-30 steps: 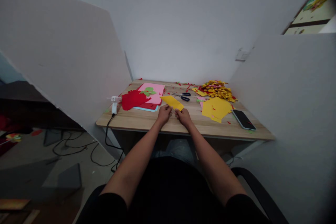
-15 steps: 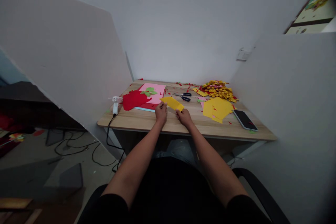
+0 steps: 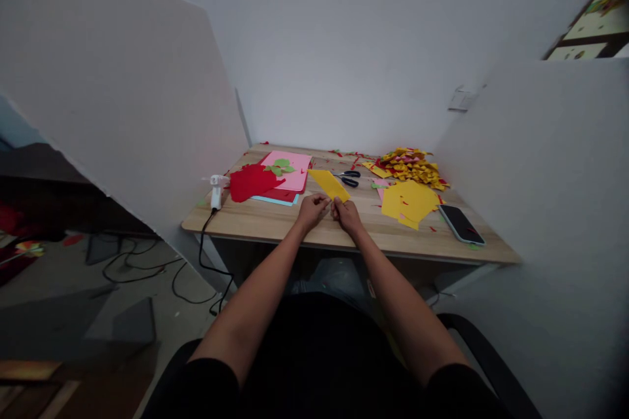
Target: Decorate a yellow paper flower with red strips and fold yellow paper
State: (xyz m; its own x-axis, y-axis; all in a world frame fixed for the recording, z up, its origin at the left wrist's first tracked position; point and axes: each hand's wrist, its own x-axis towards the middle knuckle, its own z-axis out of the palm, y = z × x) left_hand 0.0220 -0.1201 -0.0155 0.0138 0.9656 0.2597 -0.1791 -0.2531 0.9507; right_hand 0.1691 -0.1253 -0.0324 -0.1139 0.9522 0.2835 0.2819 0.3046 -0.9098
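Note:
A folded piece of yellow paper point(image 3: 328, 184) is held up over the front of the table, slanting away from me to the left. Its lower right end is pinched in my right hand point(image 3: 346, 215), thumb on top. Close beside it, my left hand point(image 3: 313, 211) has its fingers drawn together in a pinch just under the paper's lower edge. What lies between those fingertips, if anything, is too small to tell. Behind the paper lie dark-handled scissors point(image 3: 350, 181), their blades partly covered by it.
On the wooden table point(image 3: 255, 226), red paper point(image 3: 255, 182) and pink sheets point(image 3: 297, 173) with green cutouts point(image 3: 281, 167) lie left. Yellow sheets point(image 3: 410, 201), a heap of folded yellow pieces point(image 3: 410, 167) and a phone point(image 3: 460, 224) are right. A white corded device point(image 3: 215, 194) stands at the left edge.
My left hand has let go of the paper's left end and moved right, close to my right hand. The yellow paper has tilted and shifted slightly right, still in my right hand.

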